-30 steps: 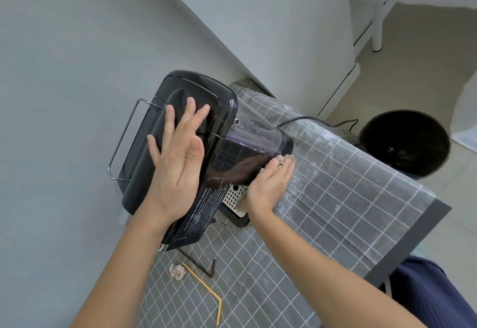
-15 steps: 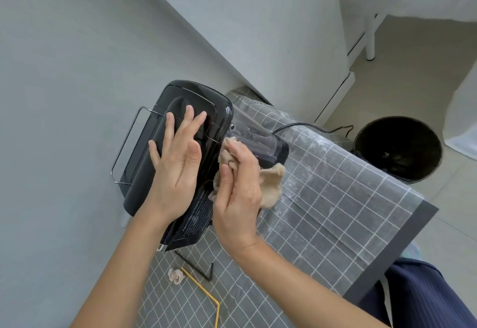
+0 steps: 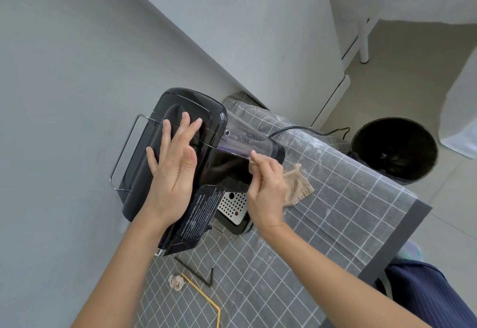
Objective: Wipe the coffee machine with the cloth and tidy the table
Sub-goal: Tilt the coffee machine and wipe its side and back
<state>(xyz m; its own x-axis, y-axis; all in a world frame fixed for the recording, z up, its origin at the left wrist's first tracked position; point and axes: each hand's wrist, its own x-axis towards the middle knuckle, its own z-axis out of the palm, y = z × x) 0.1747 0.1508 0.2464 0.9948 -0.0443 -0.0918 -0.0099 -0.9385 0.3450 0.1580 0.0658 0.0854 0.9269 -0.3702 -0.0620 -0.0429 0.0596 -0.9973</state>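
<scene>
The coffee machine (image 3: 180, 170) stands on the checked tabletop (image 3: 335, 211) against the wall, the left hand (image 3: 175, 172) lying flat and open on its black top while the right hand (image 3: 265, 190), its grip pinched on the beige cloth (image 3: 296, 188), presses against the machine's side just below the clear tank (image 3: 245, 139).

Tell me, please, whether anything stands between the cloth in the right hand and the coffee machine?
Nothing visible does. The right hand presses the cloth straight against the side of the machine, below its clear tank, while the left hand lies flat on top.
</scene>
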